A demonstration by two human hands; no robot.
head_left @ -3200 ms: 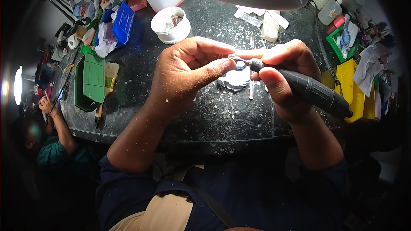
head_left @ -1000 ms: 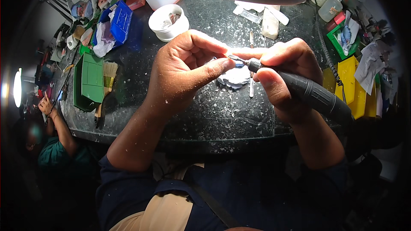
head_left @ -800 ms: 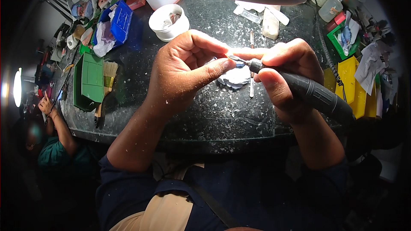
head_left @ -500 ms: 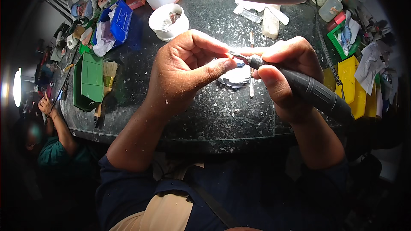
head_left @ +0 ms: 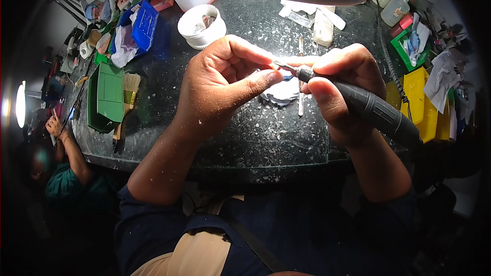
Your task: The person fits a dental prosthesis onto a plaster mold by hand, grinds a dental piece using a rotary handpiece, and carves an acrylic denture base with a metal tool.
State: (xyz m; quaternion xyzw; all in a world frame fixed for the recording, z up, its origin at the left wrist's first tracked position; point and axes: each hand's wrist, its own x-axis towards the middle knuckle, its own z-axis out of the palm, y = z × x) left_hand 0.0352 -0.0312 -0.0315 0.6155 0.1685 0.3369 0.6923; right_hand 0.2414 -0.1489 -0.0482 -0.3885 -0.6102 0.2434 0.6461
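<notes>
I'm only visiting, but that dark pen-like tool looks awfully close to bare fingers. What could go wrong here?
Two things, perhaps. The metal tip of the dark handpiece in the right hand sits right at the left hand's bare fingertips, so a slip might nick them. Also, pale flecks litter the tabletop, and some cling to the left wrist, so loose bits might fly up or irritate.

Curled left hand near right hand

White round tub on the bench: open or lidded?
Open: no lid covers the white tub, and brownish contents show inside its rim. How full it is, I cannot tell.
</notes>
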